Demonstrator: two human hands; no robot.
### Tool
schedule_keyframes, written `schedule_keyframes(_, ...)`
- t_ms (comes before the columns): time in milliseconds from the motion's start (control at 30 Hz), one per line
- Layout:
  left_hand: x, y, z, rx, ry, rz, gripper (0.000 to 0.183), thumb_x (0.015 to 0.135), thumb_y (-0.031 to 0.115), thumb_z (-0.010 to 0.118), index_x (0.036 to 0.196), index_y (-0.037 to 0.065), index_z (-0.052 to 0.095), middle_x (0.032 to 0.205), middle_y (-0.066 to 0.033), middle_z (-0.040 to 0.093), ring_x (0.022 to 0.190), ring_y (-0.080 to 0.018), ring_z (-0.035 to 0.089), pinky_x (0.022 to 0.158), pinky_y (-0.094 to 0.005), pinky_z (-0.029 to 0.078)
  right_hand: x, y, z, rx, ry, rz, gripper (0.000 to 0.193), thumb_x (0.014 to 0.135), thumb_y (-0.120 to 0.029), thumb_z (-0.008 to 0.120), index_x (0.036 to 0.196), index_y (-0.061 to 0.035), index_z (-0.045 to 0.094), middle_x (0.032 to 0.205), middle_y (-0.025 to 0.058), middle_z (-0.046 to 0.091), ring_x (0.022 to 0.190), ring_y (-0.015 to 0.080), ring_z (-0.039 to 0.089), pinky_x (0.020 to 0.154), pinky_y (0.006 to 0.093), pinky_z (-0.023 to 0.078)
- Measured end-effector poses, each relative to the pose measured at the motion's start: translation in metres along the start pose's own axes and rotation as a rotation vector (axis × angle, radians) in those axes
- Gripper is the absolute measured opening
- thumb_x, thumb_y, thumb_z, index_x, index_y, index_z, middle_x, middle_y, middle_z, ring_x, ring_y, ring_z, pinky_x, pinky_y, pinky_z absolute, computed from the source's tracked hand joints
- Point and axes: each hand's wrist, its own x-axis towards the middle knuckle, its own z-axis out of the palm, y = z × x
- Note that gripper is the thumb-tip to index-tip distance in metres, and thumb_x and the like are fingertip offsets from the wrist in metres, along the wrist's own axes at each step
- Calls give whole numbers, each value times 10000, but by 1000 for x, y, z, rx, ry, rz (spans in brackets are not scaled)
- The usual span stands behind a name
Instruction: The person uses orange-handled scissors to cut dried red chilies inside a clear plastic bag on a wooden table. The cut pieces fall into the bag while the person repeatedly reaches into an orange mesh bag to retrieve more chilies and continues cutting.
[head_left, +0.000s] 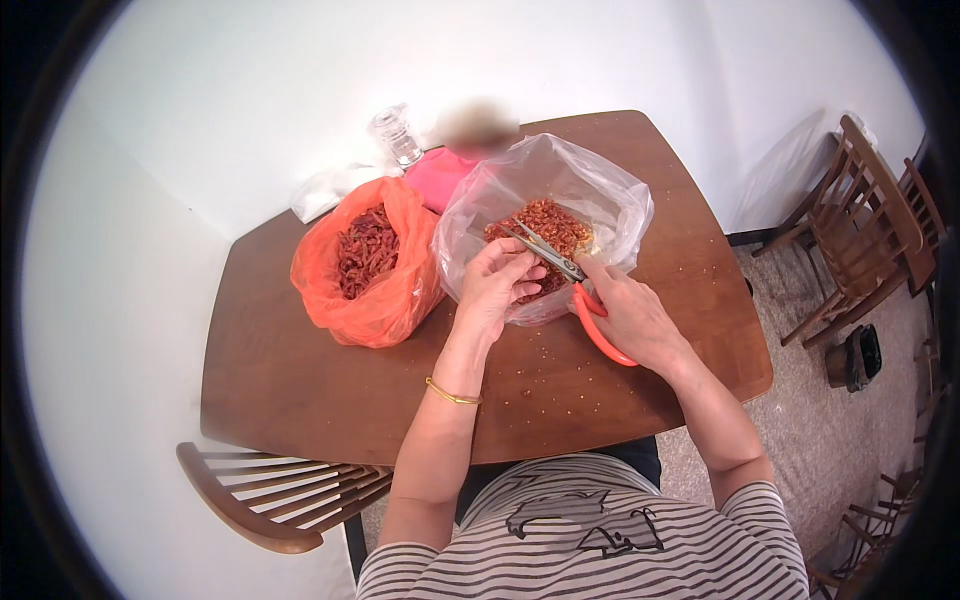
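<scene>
My right hand [632, 318] grips scissors [553, 252] with red-orange handles; their blades point up and left over a clear plastic bag [615, 205]. Inside that bag lies a heap of cut red chili pieces [548, 218] with pale seeds. My left hand [492, 288] is at the bag's near left side, fingers pinched together close beside the blades. What the pinch holds is too small to make out against the red pieces. To the left stands an open orange plastic bag [395, 318] with whole dried red chilies [368, 252] in it.
Behind the bags are a pink bag [437, 178], a clear cup [397, 137] and white crumpled plastic [330, 190], near the wall. Seeds and crumbs dot the brown wooden table [400, 400]. One wooden chair [290, 495] stands at the near left, another [850, 215] to the right, near a small bin [852, 360].
</scene>
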Motion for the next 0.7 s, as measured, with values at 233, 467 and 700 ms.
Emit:
schedule_keyframes(233,-1,2,2,26,6,44,139,927,116,644,1054,66,619,949,-47,679,841,-130,653,697,-265,542,-1,0,-2,11,0,-13,399,933,-232,585,1264,-36,478,956,248,619,856,437,628,739,506,506)
schedule_keyframes(467,1,0,-2,60,-3,8,169,927,133,649,1076,53,647,960,-34,687,847,-125,660,712,-257,542,-1,0,-2,3,-9,-12,393,935,-227,581,1256,-22,482,979,240,623,872,432,625,741,505,504)
schedule_keyframes(700,2,-1,-3,115,49,-18,212,921,141,653,1098,26,640,967,-51,693,786,-117,656,616,-221,490,0,-1,-5,54,-26,-15,310,926,-209,588,1166,-16,554,831,239,639,823,418,630,699,499,495)
